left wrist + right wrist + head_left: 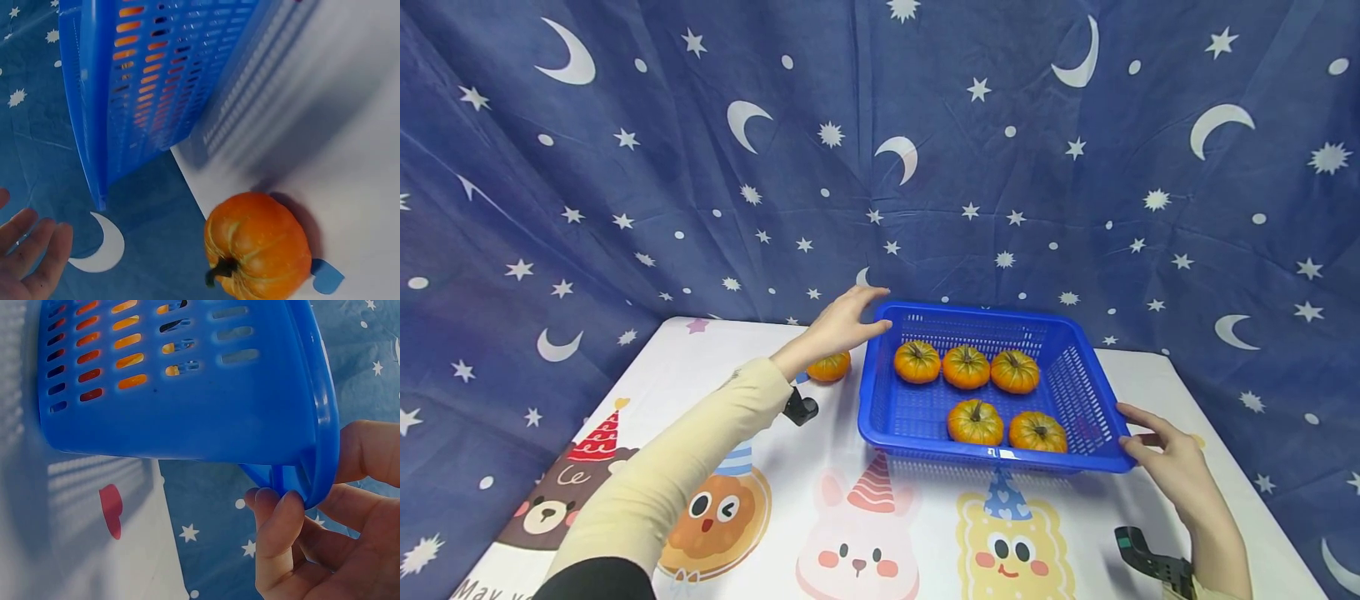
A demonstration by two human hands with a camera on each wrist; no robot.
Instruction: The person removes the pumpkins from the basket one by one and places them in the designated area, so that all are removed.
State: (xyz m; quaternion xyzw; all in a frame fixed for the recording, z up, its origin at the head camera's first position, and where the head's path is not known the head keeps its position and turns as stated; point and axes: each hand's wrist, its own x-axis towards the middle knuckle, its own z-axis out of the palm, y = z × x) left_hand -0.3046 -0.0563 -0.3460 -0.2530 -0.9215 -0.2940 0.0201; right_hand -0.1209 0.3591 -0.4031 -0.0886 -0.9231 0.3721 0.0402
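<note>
A blue plastic basket (895, 446) with slotted sides holds several small orange pumpkins (975, 422). My right hand (1176, 462) grips the rim at its right end; in the right wrist view, fingers (281, 528) curl under the rim's corner. At the opposite end, my left hand (842, 321) is spread beside the rim. The left wrist view shows its fingers (44, 250) apart from the basket wall (169, 69). Another pumpkin (830, 367) sits on the table outside the basket, partly behind the left wrist. Whether the basket's base touches the table cannot be told.
A white table cover (820, 467) printed with cartoon animals and food lies under everything. Behind the table hangs a dark blue curtain (820, 167) with moons and stars, close to the basket's far side.
</note>
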